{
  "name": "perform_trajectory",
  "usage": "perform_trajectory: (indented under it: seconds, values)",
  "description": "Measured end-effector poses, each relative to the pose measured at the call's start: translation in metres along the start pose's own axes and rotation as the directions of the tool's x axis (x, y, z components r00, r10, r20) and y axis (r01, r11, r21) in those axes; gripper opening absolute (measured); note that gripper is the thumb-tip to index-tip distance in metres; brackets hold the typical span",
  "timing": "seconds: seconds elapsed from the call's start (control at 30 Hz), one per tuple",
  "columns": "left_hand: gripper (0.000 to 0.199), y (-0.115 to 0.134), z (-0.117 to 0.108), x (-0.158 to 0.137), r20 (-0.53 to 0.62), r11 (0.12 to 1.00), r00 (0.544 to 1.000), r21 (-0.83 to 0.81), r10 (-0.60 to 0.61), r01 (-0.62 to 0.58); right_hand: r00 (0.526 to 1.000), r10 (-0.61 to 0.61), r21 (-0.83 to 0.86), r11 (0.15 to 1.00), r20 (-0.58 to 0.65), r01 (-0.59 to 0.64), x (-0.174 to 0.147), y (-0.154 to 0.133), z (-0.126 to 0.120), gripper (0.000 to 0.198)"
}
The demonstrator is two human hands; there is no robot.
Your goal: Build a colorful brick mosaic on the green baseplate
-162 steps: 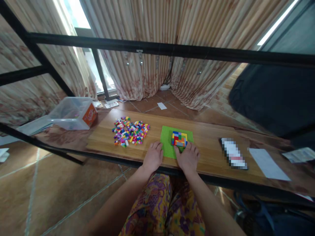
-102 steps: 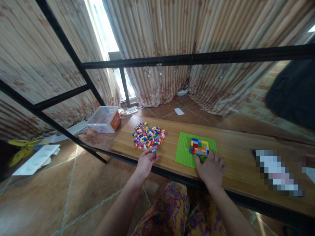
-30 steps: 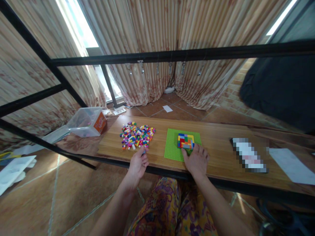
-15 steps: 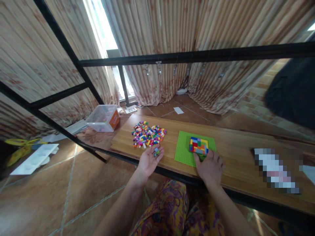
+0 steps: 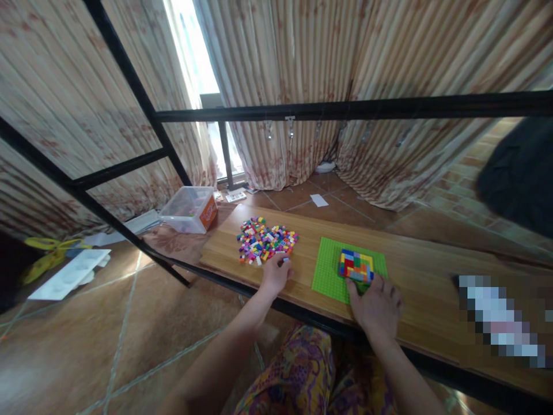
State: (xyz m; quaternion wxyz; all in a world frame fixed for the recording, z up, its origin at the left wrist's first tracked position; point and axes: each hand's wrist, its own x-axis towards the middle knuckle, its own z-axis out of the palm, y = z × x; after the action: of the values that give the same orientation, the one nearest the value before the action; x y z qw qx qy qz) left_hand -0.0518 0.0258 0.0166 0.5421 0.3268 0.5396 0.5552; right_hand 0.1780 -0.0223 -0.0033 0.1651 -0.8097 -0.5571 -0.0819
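My left hand (image 5: pixel 276 274) is closed with its back turned up, at the near edge of a pile of small toy bricks (image 5: pixel 259 245). A light blue brick (image 5: pixel 286 260) shows by its fingertips; anything else inside is hidden. A low block of multicoloured toy bricks (image 5: pixel 356 264) stands on a green studded baseplate (image 5: pixel 327 271). My right hand (image 5: pixel 377 302) grips the near side of that block, thumb at its left and forefinger at its right corner, the other fingers spread over the plate's edge.
The wooden bench top (image 5: pixel 415 271) has a blurred-out object (image 5: pixel 496 314) at its right. Behind the pile's left stands a clear plastic box (image 5: pixel 184 216) with an orange label. A black metal rail (image 5: pixel 345 109) crosses in front of the curtains.
My left hand has turned from palm up, with small bricks lying in it, to palm down with curled fingers by the pile. My right hand stays at the block. The view has shifted slightly.
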Motion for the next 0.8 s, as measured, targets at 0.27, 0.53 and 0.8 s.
perform_trajectory:
  seconds: [0.27, 0.53, 0.8]
  values:
    - [0.03, -0.013, 0.005, 0.02, 0.019, 0.878, 0.941, 0.352, 0.339, -0.324, 1.0, -0.001, 0.015, 1.0, -0.008, 0.002, 0.0, 0.002, 0.002, 0.071]
    - [0.032, -0.016, -0.002, 0.027, 0.092, 0.748, 0.873, 0.479, 0.479, -0.46, 1.0, -0.003, 0.032, 0.999, -0.006, 0.003, -0.001, 0.002, -0.001, 0.073]
    - [0.042, 0.016, -0.039, 0.049, 0.015, 0.63, 0.856, 0.671, 0.516, -0.391, 1.0, 0.015, 0.035, 0.999, 0.014, -0.015, 0.0, 0.003, 0.002, 0.076]
